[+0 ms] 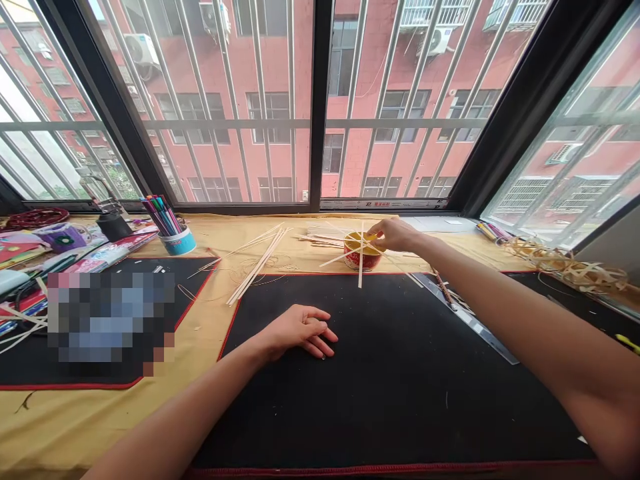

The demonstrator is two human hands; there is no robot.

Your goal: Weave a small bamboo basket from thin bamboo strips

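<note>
A red and yellow bowl (363,253) stands at the far edge of the black desk mat (400,393), with several thin bamboo strips (350,250) crossed over its mouth. My right hand (395,235) reaches in from the right, its fingertips pinching the strips at the crossing above the rim. My left hand (300,331) rests on the mat with loosely curled fingers, touching nothing else. A loose bundle of bamboo strips (257,267) lies on the yellow cloth (300,233) to the left of the bowl.
A steel ruler (465,319) lies right of the mat, and a tangle of woven strips (565,267) sits beyond it. To the left stand a cup of coloured pens (176,239) and a black bottle (114,223), beside craft papers and a pixelated patch (110,317). Barred windows close the far side.
</note>
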